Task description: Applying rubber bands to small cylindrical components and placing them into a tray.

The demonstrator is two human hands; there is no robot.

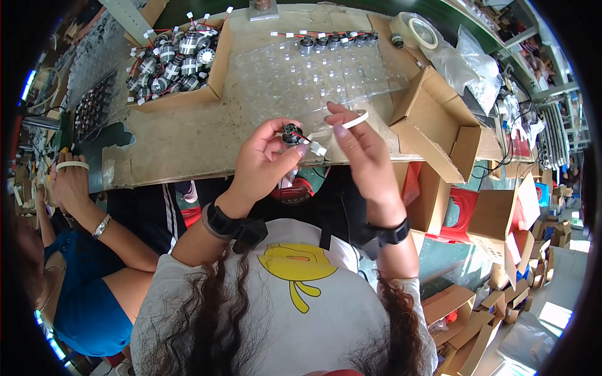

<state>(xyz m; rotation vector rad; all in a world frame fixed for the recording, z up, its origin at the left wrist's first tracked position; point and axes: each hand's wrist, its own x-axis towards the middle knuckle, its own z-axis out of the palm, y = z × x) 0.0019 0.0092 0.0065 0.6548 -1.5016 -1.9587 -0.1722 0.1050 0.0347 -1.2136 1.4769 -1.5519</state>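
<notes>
Your worktop [182,141] is a scuffed tan sheet, with a clear plastic tray [282,81] lying flat in the middle. Room's pretty packed: cardboard boxes [473,329] piled low on your right, a red stool [463,213] nearer in, and a co-worker's hand [72,185] off to your left.

For containers, the cardboard box [217,75] at the far left is heaped with small motors [182,59], red and black wires and white plugs poking out every which way. A row of motors [335,42] sits along the tray's far edge. On the right there's an open cardboard box [426,103], flaps spread, with plastic bags [481,81] behind it near a tape roll [402,26].

The motor [291,134] is in your left hand [258,156], fingers clamped on it, plug [318,149] dangling toward your right hand [365,147]. Those fingers are apart, with a white band [360,119] around them.
</notes>
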